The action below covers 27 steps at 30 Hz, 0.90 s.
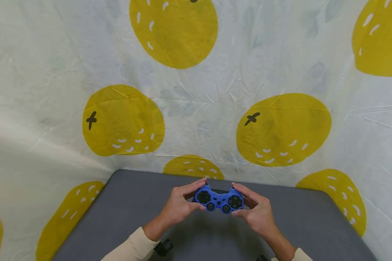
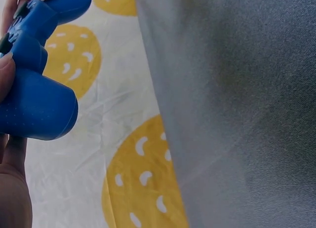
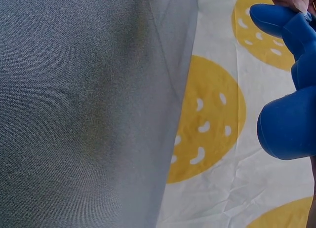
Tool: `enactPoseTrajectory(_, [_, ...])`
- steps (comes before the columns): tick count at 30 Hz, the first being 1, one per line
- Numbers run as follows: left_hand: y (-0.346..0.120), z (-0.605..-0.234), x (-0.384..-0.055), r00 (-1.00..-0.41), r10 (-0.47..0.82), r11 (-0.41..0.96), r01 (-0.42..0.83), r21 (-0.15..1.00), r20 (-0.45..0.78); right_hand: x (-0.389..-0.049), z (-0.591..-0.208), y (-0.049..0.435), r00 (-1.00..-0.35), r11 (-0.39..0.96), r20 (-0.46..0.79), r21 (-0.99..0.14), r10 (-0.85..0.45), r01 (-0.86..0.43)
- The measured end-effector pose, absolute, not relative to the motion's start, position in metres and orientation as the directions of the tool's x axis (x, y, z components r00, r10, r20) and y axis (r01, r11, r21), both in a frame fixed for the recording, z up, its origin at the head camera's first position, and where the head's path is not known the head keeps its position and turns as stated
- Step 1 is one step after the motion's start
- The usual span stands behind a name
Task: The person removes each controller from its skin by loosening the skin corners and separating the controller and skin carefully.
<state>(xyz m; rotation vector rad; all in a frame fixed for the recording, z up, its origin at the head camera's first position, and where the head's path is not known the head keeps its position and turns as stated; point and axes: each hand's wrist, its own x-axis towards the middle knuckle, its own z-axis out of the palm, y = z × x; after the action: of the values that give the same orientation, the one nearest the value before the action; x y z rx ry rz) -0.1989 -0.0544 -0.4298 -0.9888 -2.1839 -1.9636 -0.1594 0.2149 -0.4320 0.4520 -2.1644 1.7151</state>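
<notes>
A blue game controller (image 1: 219, 199) with black buttons and two thumbsticks is held up above the grey surface, its face toward the head camera. My left hand (image 1: 179, 203) grips its left end, thumb at the lower edge and a finger at the top corner. On the opposite end, my right hand (image 1: 259, 210) holds it in much the same way. In the left wrist view the blue controller (image 2: 39, 107) fills the left edge, with parts of both hands around it. The right wrist view catches one grip of the controller (image 3: 291, 124) at its right edge.
Below the hands lies a grey padded surface (image 1: 143, 195) with rounded far corners. Behind it and at the sides hangs a white cloth (image 1: 199, 119) printed with yellow fruit. A small black device (image 1: 163, 248) sits at the left wrist.
</notes>
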Motion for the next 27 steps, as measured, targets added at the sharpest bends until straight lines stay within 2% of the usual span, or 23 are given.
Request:
enactPoseTrajectory(14, [-0.0543,-0.4317,-0.1968,-0.786,0.407,-0.005,0.508,0.861,0.466,-0.1595,-0.4359,0.2148,-0.855,0.204,0.516,-0.834,-0.042,-0.513])
enactPoseTrajectory(22, [-0.0535,-0.4363,-0.1953,-0.73,0.381,0.026,0.622,0.782,0.568,-0.161,-0.4375,0.2172,-0.807,0.225,0.584,-0.779,-0.081,-0.586])
enactPoseTrajectory(27, [-0.0533,-0.4381,-0.1943,-0.718,0.358,0.042,0.65,0.758,0.596,-0.1612,-0.4335,0.2202,-0.767,0.236,0.623,-0.731,-0.153,-0.641])
